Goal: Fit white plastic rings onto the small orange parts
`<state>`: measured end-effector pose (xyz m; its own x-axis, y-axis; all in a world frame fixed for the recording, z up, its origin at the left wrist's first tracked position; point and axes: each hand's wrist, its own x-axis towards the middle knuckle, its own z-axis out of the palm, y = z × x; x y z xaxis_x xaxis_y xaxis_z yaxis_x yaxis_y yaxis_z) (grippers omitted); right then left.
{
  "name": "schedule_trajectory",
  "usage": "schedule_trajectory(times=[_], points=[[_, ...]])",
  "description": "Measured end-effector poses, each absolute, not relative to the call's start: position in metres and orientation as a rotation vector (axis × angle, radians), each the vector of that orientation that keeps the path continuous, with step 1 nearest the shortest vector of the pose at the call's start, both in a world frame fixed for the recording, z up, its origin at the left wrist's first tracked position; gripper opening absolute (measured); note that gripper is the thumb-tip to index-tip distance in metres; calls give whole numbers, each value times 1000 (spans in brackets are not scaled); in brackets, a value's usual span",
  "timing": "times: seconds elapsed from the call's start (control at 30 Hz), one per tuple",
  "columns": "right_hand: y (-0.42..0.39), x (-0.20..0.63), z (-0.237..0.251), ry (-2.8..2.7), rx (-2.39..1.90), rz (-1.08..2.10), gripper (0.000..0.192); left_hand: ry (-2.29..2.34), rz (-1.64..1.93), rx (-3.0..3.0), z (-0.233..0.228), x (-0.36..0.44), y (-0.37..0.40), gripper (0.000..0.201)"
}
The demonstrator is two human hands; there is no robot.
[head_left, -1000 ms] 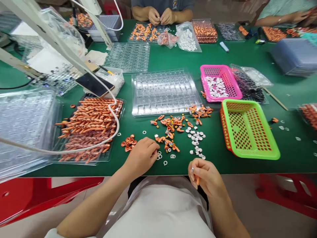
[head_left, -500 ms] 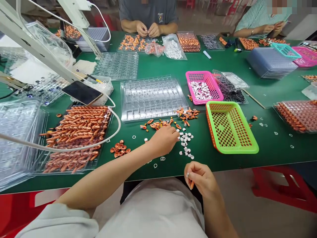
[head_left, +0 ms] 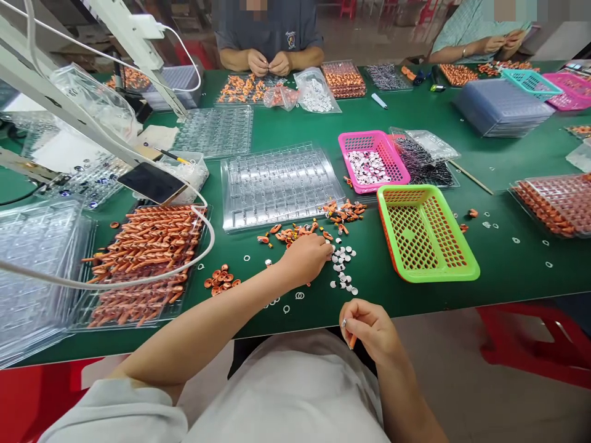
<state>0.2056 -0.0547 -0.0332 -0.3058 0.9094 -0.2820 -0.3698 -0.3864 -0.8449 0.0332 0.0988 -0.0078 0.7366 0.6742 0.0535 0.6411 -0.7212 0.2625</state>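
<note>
Orange piece [head_left: 352, 340] pinched in the right hand [head_left: 369, 329] just off the green table [head_left: 508, 271] edge, left hand's [head_left: 305, 258] fingers curled onto white discs [head_left: 342, 271] beside the green basket [head_left: 427, 234].

Left hand [head_left: 307, 257] on white discs [head_left: 342, 269] beside orange parts [head_left: 295, 232]; right hand [head_left: 369, 329] pinching orange piece [head_left: 352, 340].

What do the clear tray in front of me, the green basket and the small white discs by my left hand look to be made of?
Clear tray: thin, glossy, see-through moulded plastic, by its glare and pressed pockets. Green basket: rigid opaque plastic, smooth moulded lattice with an orange underside. White discs: pale and flat with a slight shine beside the left hand; plastic or metal, too small to tell.
</note>
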Motion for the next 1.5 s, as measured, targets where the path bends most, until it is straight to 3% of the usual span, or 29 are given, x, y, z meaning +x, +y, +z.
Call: schedule_trajectory(times=[0.3, 0.5, 0.73, 1.0, 1.2, 1.5], points=[[-52, 206, -28, -922, -1048, 1784, 21, 945, 236, 2666, 3, 25, 81, 19], [-57, 199, -13, -1188, -1162, 1196, 13, 1053, 357, 1958, 27, 10, 45, 8], [-52, 179, -11, -1636, -1069, 899, 26, 1032, 621, 1353, 16, 1, 19, 7], [-47, 169, -11, -1809, -1094, 729, 33, 1041, 660, 1476, 14, -17, 7, 15], [-46, 158, -9, -1756, -1161, 750, 26, 1056, 698, 1593, 14, -22, 4, 14], [-39, 160, -2, -1422, -1306, 1196, 12, 1062, 687, 1615, 8, -27, 0, 14]])
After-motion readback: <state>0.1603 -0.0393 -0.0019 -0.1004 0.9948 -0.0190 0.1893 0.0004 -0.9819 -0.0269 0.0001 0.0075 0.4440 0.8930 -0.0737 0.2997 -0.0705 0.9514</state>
